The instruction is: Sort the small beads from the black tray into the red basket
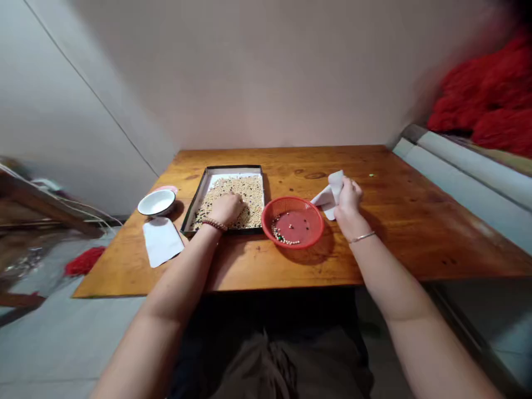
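I have the left hand (pixel 226 208) among bead-like grains (pixel 249 191) heaped in the black-edged tray (pixel 201 194), its grip hidden from me, and the right hand (pixel 349 199) clutching a white sheet (pixel 330 195) beside the red basket (pixel 299 227), which holds far fewer grains.

A small handwork room, perhaps a home workshop, is suggested; which of the two cannot be told. A wooden bench (pixel 399 227) is set against a plain wall (pixel 291 83). On the bench, small cream and dark bead-like pieces (pixel 251 191) are spread in a shallow tray (pixel 201 192), and a few are held in a red plastic basket (pixel 300 228). Right of the bench, red fluffy material (pixel 490 100) is piled; left of it, a red bundle (pixel 85 261) is left on the grey floor (pixel 78 338).
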{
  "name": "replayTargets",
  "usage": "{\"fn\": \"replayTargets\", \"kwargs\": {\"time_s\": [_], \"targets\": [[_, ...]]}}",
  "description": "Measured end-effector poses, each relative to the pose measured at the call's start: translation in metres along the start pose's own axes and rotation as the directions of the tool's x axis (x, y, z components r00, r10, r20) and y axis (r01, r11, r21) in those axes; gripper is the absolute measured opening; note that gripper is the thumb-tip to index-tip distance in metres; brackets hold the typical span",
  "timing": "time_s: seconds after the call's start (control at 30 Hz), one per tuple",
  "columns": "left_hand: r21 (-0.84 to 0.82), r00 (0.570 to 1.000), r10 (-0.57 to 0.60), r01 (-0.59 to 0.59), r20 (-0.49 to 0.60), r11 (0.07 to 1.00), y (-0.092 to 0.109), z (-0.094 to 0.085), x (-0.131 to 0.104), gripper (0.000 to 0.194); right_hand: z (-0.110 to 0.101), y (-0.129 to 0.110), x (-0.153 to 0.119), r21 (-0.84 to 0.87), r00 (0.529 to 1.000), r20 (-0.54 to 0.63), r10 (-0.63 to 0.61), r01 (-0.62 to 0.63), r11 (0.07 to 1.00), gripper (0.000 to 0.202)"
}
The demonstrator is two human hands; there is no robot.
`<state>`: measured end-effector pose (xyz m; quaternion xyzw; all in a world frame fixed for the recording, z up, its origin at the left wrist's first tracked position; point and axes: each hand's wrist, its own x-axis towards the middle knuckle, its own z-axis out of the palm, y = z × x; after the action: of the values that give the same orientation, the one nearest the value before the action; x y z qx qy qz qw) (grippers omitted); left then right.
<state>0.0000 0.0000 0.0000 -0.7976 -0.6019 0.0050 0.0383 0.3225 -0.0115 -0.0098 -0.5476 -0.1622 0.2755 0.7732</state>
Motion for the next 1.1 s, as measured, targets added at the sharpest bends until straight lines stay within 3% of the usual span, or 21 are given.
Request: {"fn": "replayTargets", "kwargs": {"time_s": [0.1, 0.2, 0.43, 0.57, 0.73, 0.93, 1.1], "targets": [[-0.003, 1.0, -0.013, 0.013, 0.019, 1.0, 0.003, -0.003, 0.001, 0.04, 0.001, 0.002, -0.005, -0.062, 0.931, 0.329, 0.156, -0.144, 0.988, 0.009], [-0.019, 0.999, -0.004, 0.005, 0.033, 1.0, 0.004, -0.003, 0.001, 0.038, -0.001, 0.006, -0.007, -0.153, 0.826, 0.512, 0.236, -0.183, 0.971, 0.012], [-0.037, 0.999, 0.041, -0.041, 0.013, 0.998, 0.003, 0.001, 0.001, 0.038, -0.006, 0.004, -0.017, -0.356, 0.659, 0.689, 0.3, -0.053, 0.933, 0.025], [-0.044, 0.998, 0.056, -0.055, 0.013, 0.998, 0.004, -0.001, 0.001, 0.037, -0.006, 0.004, -0.023, -0.445, 0.601, 0.715, 0.358, -0.004, 0.895, 0.024], [-0.054, 0.999, 0.043, -0.041, 0.03, 0.998, 0.006, -0.005, -0.002, 0.028, -0.005, 0.011, -0.028, -0.523, 0.623, 0.672, 0.401, 0.015, 0.852, 0.017], [-0.031, 0.999, 0.042, -0.041, 0.022, 0.999, 0.004, -0.002, -0.001, 0.036, -0.001, 0.016, -0.034, -0.545, 0.67, 0.62, 0.408, -0.007, 0.839, 0.008], [-0.057, 0.999, 0.042, -0.04, 0.03, 0.998, 0.001, 0.005, 0.0, 0.034, -0.002, 0.01, -0.035, -0.581, 0.698, 0.618, 0.363, 0.093, 0.809, 0.012]]}}
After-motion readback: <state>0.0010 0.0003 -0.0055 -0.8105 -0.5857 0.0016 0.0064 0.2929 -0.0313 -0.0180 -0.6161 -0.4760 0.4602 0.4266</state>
